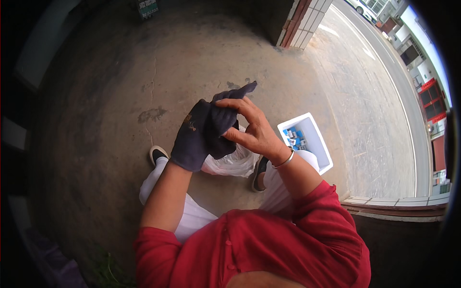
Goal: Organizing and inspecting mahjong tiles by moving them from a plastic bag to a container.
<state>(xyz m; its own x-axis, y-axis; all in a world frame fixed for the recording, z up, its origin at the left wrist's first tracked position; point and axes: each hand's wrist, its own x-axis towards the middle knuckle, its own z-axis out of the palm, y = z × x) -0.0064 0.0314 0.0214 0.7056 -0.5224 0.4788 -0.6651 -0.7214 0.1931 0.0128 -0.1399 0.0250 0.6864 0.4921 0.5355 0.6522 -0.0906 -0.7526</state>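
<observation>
Nearest us, our left hand [194, 139] sits inside a dark glove [204, 132], fingers together in the fabric. Our bare right hand [252, 129] is pinched shut on the glove's loose fingertip end, which sticks up just above it. Below both hands a clear plastic bag [233, 164] lies between our feet. Farther right on the concrete floor [120, 86] stands a white foam box [314, 139] holding blue items.
</observation>
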